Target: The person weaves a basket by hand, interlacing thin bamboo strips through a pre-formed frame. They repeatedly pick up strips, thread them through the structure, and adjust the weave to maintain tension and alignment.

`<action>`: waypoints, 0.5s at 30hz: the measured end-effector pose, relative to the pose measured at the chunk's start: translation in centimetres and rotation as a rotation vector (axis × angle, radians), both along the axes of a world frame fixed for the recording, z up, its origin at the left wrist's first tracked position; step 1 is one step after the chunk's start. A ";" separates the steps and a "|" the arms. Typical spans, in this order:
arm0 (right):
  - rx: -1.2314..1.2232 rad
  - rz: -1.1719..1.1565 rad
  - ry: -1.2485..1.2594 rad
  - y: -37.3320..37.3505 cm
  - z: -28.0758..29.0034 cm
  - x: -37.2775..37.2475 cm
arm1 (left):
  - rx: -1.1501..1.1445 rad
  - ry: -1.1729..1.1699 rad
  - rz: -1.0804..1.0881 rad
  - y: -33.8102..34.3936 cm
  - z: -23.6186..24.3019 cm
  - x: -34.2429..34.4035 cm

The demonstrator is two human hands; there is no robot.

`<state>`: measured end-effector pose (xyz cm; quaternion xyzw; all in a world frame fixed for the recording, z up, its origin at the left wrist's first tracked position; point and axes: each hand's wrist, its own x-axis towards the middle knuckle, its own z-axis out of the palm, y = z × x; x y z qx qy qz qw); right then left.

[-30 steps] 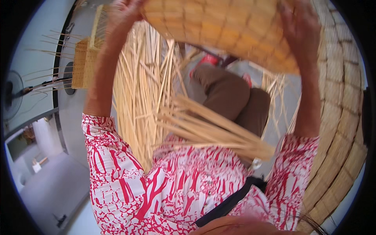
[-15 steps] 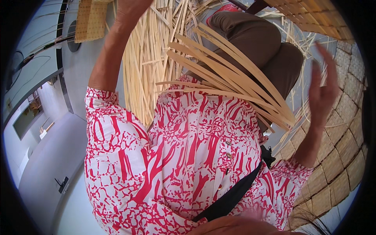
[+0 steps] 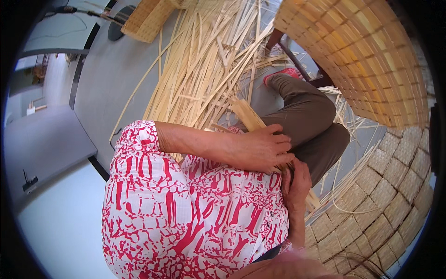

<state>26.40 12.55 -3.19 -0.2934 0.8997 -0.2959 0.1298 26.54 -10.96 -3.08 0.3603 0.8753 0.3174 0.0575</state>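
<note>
Fingers (image 3: 281, 138) of left hand (image 3: 263, 148) and right hand (image 3: 298, 182) closed round a bundle of flat, straw-coloured strips (image 3: 246, 115)

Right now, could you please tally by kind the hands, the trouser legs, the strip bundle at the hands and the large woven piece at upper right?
Left hand and right hand: 2
Brown trouser legs: 2
Strip bundle: 1
Large woven piece: 1
Total: 6

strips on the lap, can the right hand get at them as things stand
Probably yes: the right hand is right by the strips, and their lower end shows uncovered just past it. The left hand covers their middle, though.
</note>
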 end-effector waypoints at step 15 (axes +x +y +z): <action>0.043 0.081 0.095 -0.4 -2.1 -0.4 | 0.023 0.104 0.113 -0.1 -1.9 1.6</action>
